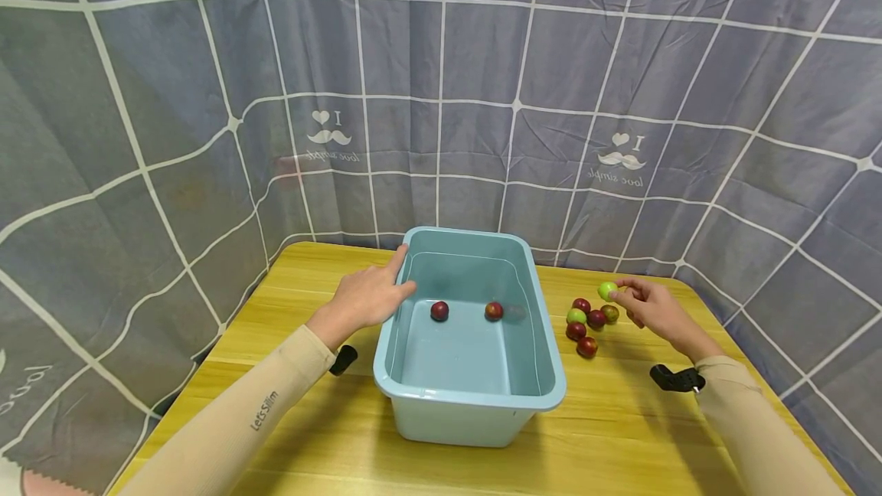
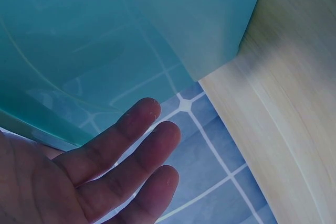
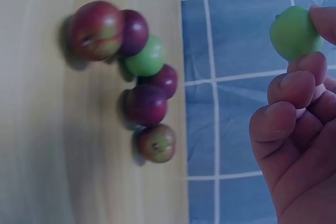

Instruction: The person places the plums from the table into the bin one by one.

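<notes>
My left hand (image 1: 370,294) rests at the left rim of a light blue plastic basin (image 1: 471,402). Its index finger lies along the rim and the thumb reaches over it; in the left wrist view three fingers (image 2: 137,156) extend loosely beside the basin wall (image 2: 105,35). Inside the basin are two dark red plums, one on the left (image 1: 439,311) and one on the right (image 1: 493,311). To the basin's right, my right hand (image 1: 658,312) pinches a green plum (image 3: 295,33) between thumb and fingertips, raised above a cluster of plums (image 3: 147,104).
The cluster on the yellow wooden table (image 1: 317,419) holds several dark red plums (image 1: 587,347), a green one (image 1: 576,317) and a mottled one (image 1: 609,313). A grey curtain with white lines (image 1: 482,136) hangs behind and around the table.
</notes>
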Motion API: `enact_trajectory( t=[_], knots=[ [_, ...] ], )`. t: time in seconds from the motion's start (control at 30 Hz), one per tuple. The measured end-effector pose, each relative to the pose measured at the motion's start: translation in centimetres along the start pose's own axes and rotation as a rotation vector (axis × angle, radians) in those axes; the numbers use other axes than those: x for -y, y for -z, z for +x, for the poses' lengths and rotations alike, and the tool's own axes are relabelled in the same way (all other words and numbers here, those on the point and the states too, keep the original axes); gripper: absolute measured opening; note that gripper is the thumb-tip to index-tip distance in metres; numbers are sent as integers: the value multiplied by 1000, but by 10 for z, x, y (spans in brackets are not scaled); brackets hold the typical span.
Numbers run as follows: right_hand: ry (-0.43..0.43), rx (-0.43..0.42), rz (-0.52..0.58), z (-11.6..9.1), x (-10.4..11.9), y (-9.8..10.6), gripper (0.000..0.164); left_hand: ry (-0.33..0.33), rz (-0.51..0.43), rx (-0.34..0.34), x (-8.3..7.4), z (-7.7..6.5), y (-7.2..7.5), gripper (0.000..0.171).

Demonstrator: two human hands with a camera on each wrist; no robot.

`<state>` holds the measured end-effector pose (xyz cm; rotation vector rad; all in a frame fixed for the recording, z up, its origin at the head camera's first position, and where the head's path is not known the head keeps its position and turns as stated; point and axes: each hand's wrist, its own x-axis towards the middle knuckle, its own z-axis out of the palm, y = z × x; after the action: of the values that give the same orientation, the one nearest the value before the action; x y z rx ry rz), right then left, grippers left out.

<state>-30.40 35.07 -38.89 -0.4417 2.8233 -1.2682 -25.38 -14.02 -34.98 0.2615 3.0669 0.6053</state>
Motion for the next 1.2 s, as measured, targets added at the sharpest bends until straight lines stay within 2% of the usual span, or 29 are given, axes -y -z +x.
enact_trajectory(
  t=[0.47,0.77,1.2],
  knots=[
    [116,3,-45,15,45,6,37,1,-1,-4,0,0,0,77],
    [173,40,-63,26,78,9,37,3,8,-9,0,1,0,77],
    [226,72,-154,41,117,5,33,0,12,-5,-2,0,1,77]
  ],
)
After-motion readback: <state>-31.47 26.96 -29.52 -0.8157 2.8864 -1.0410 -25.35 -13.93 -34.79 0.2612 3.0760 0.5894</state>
